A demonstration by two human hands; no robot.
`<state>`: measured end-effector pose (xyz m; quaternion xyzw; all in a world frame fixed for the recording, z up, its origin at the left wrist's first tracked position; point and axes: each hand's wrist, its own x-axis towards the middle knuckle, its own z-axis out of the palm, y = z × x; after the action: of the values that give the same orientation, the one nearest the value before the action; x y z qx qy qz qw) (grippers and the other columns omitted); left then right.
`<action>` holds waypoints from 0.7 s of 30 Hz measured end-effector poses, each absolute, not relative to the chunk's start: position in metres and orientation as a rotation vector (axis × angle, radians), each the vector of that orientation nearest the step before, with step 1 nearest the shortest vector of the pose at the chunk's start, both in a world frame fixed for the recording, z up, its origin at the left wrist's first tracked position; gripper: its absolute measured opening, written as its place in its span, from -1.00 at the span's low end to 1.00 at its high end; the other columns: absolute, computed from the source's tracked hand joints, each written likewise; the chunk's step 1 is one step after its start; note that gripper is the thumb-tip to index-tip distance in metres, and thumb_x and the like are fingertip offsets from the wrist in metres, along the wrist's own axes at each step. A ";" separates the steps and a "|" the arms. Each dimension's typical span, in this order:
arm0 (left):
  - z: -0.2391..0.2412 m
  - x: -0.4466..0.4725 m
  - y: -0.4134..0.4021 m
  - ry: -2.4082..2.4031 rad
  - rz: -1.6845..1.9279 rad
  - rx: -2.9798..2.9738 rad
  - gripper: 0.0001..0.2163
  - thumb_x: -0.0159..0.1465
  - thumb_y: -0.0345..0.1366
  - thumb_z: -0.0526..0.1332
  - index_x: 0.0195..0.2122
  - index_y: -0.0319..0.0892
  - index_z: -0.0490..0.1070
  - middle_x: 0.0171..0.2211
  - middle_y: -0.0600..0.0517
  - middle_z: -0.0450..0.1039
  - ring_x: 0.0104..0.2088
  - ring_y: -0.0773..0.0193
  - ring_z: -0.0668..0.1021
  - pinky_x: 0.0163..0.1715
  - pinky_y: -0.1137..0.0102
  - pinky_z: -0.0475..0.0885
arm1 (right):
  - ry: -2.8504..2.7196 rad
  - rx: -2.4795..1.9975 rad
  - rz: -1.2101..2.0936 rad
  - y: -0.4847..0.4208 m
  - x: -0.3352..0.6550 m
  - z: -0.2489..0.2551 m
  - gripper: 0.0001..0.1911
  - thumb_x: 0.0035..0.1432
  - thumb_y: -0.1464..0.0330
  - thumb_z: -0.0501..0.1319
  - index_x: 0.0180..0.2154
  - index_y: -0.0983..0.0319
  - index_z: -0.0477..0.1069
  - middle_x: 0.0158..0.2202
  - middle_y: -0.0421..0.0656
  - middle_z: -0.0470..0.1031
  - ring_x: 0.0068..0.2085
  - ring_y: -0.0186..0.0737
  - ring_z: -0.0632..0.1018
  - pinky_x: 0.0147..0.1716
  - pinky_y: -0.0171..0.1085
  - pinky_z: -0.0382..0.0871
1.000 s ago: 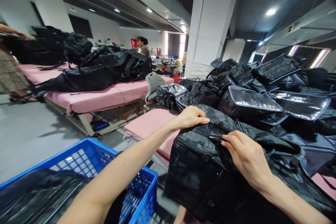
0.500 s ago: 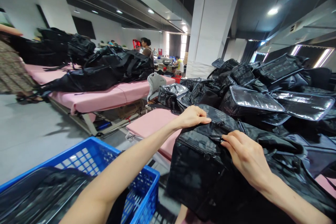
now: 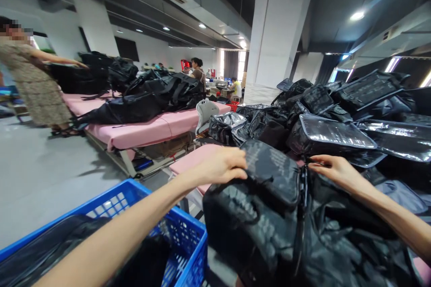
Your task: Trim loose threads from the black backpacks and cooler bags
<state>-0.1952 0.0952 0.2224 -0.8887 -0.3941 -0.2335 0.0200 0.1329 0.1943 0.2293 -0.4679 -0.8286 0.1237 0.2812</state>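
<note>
Black camouflage cloth is gripped by the left hand (image 3: pixel 226 165), arm outstretched, fingers and thumb closed on the upper edge of the bag (image 3: pixel 266 219) at lower centre. The right hand (image 3: pixel 332 170) reaches in flatter, fingertips together at the bag's zipped edge; whether they pinch the zip, I cannot tell. Across the room, left to right: a person (image 3: pixel 37 85), a blue crate (image 3: pixel 198 251), a pink-covered table (image 3: pixel 141 132) bearing black bags (image 3: pixel 148 103), a pale pillar (image 3: pixel 279 31), and heaped open bags (image 3: pixel 336 130).
</note>
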 end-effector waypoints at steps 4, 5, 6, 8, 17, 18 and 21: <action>0.207 -0.204 0.053 -1.323 -0.766 -2.742 -0.85 0.18 -0.18 0.19 -0.35 -0.13 0.47 -0.44 0.06 0.40 -0.38 0.32 0.43 -0.37 0.47 0.30 | -2.369 -1.179 0.450 0.185 0.109 0.208 -0.70 0.01 0.22 0.21 -0.25 0.27 0.50 -0.19 -0.04 0.54 -0.20 -0.04 0.55 -0.21 -0.15 0.41; 0.207 -0.200 0.047 -1.313 -0.752 -2.727 -0.83 0.14 -0.14 0.22 -0.36 -0.12 0.47 -0.42 0.06 0.42 -0.35 0.30 0.44 -0.33 0.45 0.32 | -2.375 -1.173 0.467 0.176 0.102 0.204 -0.72 0.01 0.25 0.22 -0.26 0.27 0.49 -0.21 -0.05 0.55 -0.22 -0.06 0.55 -0.22 -0.16 0.41; 0.207 -0.194 0.043 -1.289 -0.741 -2.688 -0.80 0.12 -0.11 0.23 -0.35 -0.11 0.47 -0.38 0.04 0.44 -0.29 0.27 0.45 -0.26 0.41 0.33 | -2.373 -1.167 0.484 0.167 0.096 0.200 -0.75 0.00 0.28 0.23 -0.27 0.27 0.49 -0.24 -0.06 0.55 -0.24 -0.08 0.56 -0.23 -0.16 0.41; 0.206 -0.173 0.044 -1.262 -0.733 -2.535 -0.73 0.12 -0.09 0.23 -0.24 -0.13 0.45 -0.21 -0.04 0.46 -0.12 0.15 0.42 -0.09 0.27 0.30 | -2.367 -1.122 0.523 0.146 0.088 0.195 -0.82 -0.02 0.36 0.24 -0.31 0.25 0.49 -0.30 -0.09 0.56 -0.29 -0.13 0.56 -0.26 -0.20 0.41; 0.163 -0.133 0.040 -1.088 -1.132 -2.546 -0.77 0.14 -0.11 0.21 -0.38 -0.19 0.40 -0.49 0.05 0.41 -0.45 0.33 0.40 -0.44 0.41 0.29 | -2.318 -0.924 0.743 0.114 0.111 0.170 -0.87 0.05 0.45 0.15 -0.39 0.23 0.49 -0.39 -0.17 0.53 -0.36 -0.25 0.54 -0.36 -0.33 0.39; 0.161 -0.136 0.038 -1.036 -1.195 -2.543 -0.79 0.15 -0.14 0.21 -0.38 -0.19 0.40 -0.51 0.06 0.41 -0.46 0.34 0.40 -0.44 0.41 0.29 | -2.312 -0.953 0.730 0.117 0.114 0.169 -0.87 0.06 0.41 0.16 -0.37 0.23 0.49 -0.36 -0.16 0.54 -0.34 -0.23 0.54 -0.33 -0.31 0.39; 0.157 -0.144 0.036 -0.951 -1.251 -2.537 -0.83 0.16 -0.19 0.22 -0.34 -0.20 0.42 -0.51 0.05 0.42 -0.45 0.34 0.40 -0.42 0.40 0.31 | -2.426 -0.958 0.570 0.122 0.116 0.171 -0.76 0.06 0.27 0.22 -0.20 0.19 0.46 -0.23 -0.13 0.52 -0.24 -0.16 0.54 -0.25 -0.24 0.39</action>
<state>-0.1436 0.0357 0.1571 -0.8474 -0.3177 -0.4180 0.0788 0.1156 0.1218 0.1714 -0.3487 -0.8835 0.2078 0.2337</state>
